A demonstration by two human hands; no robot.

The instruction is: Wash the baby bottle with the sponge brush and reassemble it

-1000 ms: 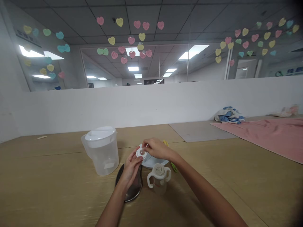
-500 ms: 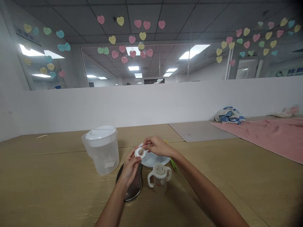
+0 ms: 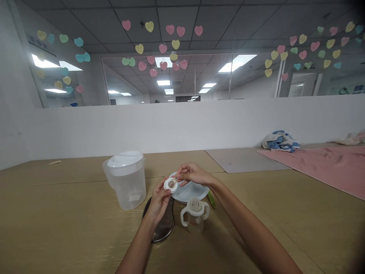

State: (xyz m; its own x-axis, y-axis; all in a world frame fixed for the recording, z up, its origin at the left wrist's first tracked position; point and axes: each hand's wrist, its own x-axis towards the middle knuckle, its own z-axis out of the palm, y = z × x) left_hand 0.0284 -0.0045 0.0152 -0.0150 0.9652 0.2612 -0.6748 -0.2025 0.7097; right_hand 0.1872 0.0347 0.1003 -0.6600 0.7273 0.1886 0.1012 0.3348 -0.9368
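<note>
Pale label (image 3: 134, 198) low on the pitcher (image 3: 128, 182): print too small to read. Window lettering (image 3: 361, 89), far right: cut off, unreadable. Since the earlier frame, more of the clear piece (image 3: 176, 179) shows between ring and right fingertips. Left hand (image 3: 159, 199) grips the white ring (image 3: 166, 187); right hand (image 3: 194, 174) pinches the clear piece at its opening. Ring held above the bench (image 3: 85, 224), beside the plate (image 3: 189, 192); two-handled cup (image 3: 195, 219) nearer the camera.

Office-like indoor room, panelled ceiling (image 3: 178, 19), bright ceiling lights (image 3: 238, 63), heart-shaped notes (image 3: 126, 25) on glass
</note>
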